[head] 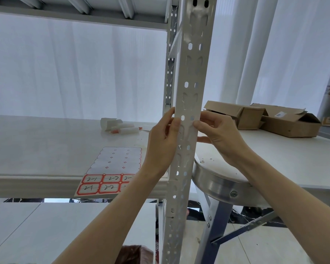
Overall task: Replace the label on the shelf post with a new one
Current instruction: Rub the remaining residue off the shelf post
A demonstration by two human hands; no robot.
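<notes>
Up close, both hands meet at the white perforated shelf post (189, 103), just above the level of the shelf board (46, 145). The left hand (163, 143) wraps the post's left edge, thumb laid flat on its front face beside an oval hole, fingers hidden behind the metal. The right hand (220, 134) comes from the other side, its thumb and forefinger pressed together at the post's right edge; whether that grip pinches a label I cannot tell, for no label shows clearly on the post. On the shelf board, at its front edge, lies a label sheet (111, 172), its upper part peeled bare, its lower rows of red-bordered labels bearing handwritten numbers and overhanging the edge. Farther back on the board sit small white paper rolls (120, 126). Right of the post, a round bench (274, 161) carries open cardboard boxes (271, 119) at its far edge.
</notes>
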